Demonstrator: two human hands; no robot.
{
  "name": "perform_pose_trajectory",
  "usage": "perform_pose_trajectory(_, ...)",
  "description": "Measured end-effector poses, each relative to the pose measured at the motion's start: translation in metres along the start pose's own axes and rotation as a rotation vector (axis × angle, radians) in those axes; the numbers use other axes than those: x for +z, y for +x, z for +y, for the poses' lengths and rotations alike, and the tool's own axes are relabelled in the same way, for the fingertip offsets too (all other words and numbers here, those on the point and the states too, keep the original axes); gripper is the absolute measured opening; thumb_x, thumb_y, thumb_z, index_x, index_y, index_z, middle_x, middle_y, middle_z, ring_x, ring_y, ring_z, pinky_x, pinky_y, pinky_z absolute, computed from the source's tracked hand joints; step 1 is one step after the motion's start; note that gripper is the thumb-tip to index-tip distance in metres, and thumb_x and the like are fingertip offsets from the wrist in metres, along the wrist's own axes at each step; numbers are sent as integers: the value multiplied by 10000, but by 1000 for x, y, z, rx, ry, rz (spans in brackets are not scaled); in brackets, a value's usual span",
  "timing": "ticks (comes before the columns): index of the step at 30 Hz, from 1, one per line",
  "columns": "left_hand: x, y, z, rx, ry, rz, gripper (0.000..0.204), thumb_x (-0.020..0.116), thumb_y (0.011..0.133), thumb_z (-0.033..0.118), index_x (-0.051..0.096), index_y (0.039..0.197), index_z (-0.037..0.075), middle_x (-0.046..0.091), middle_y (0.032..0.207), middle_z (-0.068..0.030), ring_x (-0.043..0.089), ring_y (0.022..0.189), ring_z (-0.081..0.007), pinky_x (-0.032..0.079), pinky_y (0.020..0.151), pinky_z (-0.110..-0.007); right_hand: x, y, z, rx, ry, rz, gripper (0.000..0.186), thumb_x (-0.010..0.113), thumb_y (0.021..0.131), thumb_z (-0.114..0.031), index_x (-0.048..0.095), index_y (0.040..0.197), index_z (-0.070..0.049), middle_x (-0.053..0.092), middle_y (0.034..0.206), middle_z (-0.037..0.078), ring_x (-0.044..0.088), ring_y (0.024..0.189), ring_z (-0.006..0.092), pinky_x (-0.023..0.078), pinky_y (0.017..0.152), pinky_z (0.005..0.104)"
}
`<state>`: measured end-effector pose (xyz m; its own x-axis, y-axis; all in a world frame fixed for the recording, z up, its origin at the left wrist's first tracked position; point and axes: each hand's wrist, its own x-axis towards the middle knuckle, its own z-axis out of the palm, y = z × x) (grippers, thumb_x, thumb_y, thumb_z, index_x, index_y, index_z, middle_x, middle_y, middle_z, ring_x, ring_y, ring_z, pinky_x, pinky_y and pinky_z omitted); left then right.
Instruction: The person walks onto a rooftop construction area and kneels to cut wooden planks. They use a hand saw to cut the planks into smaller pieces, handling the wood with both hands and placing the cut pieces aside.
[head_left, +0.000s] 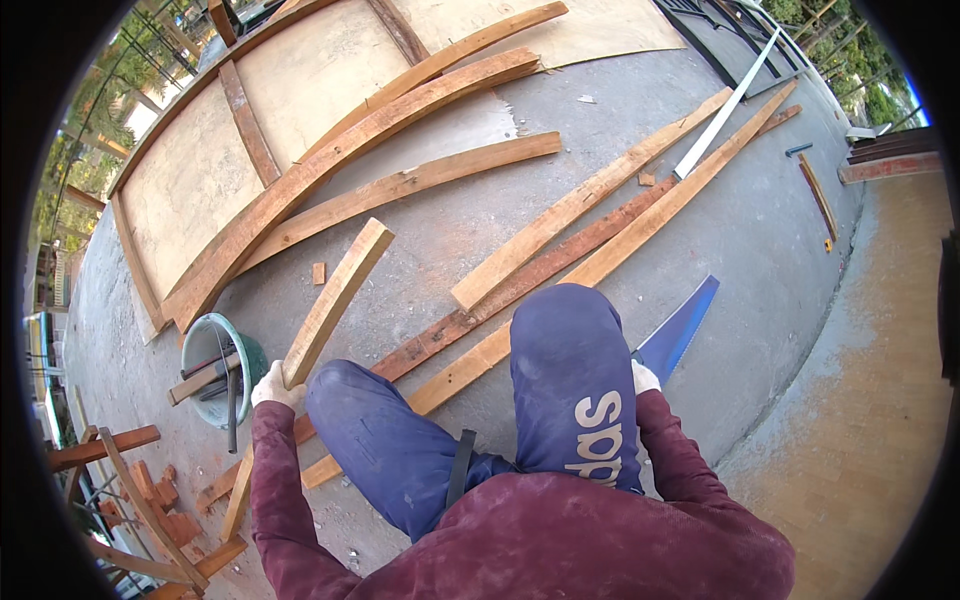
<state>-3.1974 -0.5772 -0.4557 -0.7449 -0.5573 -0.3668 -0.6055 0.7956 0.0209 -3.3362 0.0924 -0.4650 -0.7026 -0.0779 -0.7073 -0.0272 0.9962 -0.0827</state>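
Note:
My left hand (275,387), in a white glove, grips a wooden beam (338,300) that slants up and away from it to the right. A similar length of wood shows on the near side of my left forearm; whether it is the same piece I cannot tell. My right hand (645,377), gloved too, is closed at the handle of a hand saw (678,330) beside my right knee. Its blue-toned blade points away to the right, toothed edge outward. The handle and most of my right fingers are hidden by my leg.
Long planks (600,240) lie across the concrete floor (420,260) under and ahead of my knees. A framed plywood panel (330,90) carries curved-looking beams (390,120). At left stands a bucket (252,355) of tools. A white strip (727,105) rests on planks; wood scraps (150,500) pile lower left.

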Motion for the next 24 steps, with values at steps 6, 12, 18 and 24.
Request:
perform_pose_trajectory(6, -105, 6, 114, 175, -218, 52, 605, 851, 732, 312, 628, 1236, 63, 754, 1000, -232, 742, 997, -424, 572, 874, -479, -212, 78, -169, -1241, 241, 1178, 652, 810, 781, -65, 628, 1404, -2, 675, 1336, 185, 634, 1256, 396, 537, 1060, 489)
perform_pose_trajectory(12, -91, 20, 243, 374, -381, -284, 632, 836, 753, 355, 646, 1245, 6, 764, 1000, -223, 765, 959, -352, 570, 878, -422, -249, 129, -275, -1575, -425, 1001, 935, 875, 737, -365, 491, 1564, -158, 646, 1382, 132, 587, 1329, 358, 325, 1193, 642)
perform_pose_trajectory(18, -74, 20, 301, 392, -290, -567, 663, 855, 785, 510, 685, 1222, 41, 753, 1064, -218, 723, 1020, -385, 532, 915, -456, -222, 188, -212, -1437, -316, 447, 842, 856, 689, -545, 628, 1365, -97, 712, 1025, 116, 686, 996, 312, 504, 879, 459)
perform_pose_trajectory(24, -161, 48, 352, 479, -22, -383, 703, 799, 768, 576, 702, 1208, 37, 753, 1035, -242, 727, 1016, -417, 536, 907, -493, -255, 215, -186, -1474, 57, 723, 824, 953, 593, -440, 700, 1271, -45, 751, 1118, 161, 718, 1004, 340, 549, 926, 460)
